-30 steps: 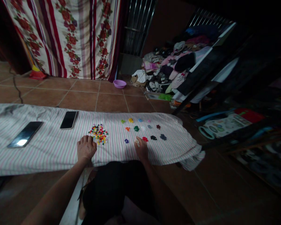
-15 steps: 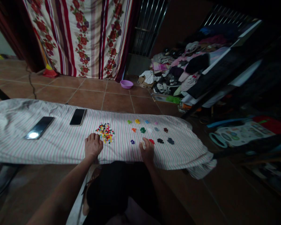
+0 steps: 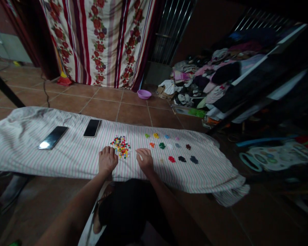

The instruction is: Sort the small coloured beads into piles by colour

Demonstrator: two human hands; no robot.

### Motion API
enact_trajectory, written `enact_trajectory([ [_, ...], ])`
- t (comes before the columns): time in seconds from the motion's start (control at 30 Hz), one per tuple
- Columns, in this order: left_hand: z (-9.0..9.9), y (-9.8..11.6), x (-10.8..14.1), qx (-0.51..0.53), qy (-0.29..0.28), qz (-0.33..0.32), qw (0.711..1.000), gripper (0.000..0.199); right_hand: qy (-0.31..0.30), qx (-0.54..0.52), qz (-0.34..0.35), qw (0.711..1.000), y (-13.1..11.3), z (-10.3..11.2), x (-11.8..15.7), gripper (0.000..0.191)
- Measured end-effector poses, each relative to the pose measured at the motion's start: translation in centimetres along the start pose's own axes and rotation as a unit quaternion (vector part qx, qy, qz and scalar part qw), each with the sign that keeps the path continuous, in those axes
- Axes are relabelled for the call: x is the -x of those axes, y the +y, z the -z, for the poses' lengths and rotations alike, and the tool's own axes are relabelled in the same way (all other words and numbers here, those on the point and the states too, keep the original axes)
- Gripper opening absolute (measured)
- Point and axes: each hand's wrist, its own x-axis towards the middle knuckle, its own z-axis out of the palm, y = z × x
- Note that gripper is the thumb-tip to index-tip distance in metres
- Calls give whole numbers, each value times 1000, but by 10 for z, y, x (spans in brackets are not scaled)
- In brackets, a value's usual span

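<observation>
The mixed pile [image 3: 121, 147] of small pieces lies at the centre of the frame on the striped cloth [image 3: 77, 160], between the two hands, probably to be in easy reach of both. The left hand [image 3: 108, 160] rests just beside its lower left edge, fingers together and curled down, perhaps for support; whether they pinch anything I cannot tell. The right hand [image 3: 145, 160], lower centre, has its fingers close together, pointing left; any piece in them cannot be made out. Right of centre, single-colour clusters like the red one [image 3: 171, 159] sit apart, presumably so colours don't mix.
</observation>
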Motion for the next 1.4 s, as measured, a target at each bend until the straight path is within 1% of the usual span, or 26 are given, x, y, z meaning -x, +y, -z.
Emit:
enact_trajectory([
  [0.13,0,0,0,7,2,3,1000,22,-70,4,-7,998,-17,-22,-25,28],
  [0.23,-1,1,0,3,6,2,1000,21,-99,16,-4,995,-25,-37,-46,29],
  [0.4,0,1,-1,-2,5,3,1000,19,-133,35,-1,991,-30,-57,-75,32],
  [0.57,2,2,-2,6,2,5,1000,18,-186,60,1,981,-34,-74,-92,30],
  [0.77,3,2,-3,12,-3,9,1000,17,-222,80,-23,972,-37,-83,-102,28],
  [0.9,2,2,-3,14,0,9,1000,17,-280,140,-49,948,-41,-83,-109,30],
  [0.97,2,2,-3,13,3,9,1000,16,-296,164,-59,939,-45,-84,-112,31],
  [1.07,1,2,-3,9,4,8,1000,16,-296,181,-72,935,-51,-87,-114,30],
  [1.2,0,2,-3,11,7,7,1000,16,-271,167,-77,945,-56,-87,-112,27],
  [1.3,1,1,-3,12,3,8,1000,15,-236,125,-90,960,-54,-82,-110,23],
  [1.4,0,1,-3,7,1,8,1000,15,-181,73,-106,975,-47,-76,-108,18],
])
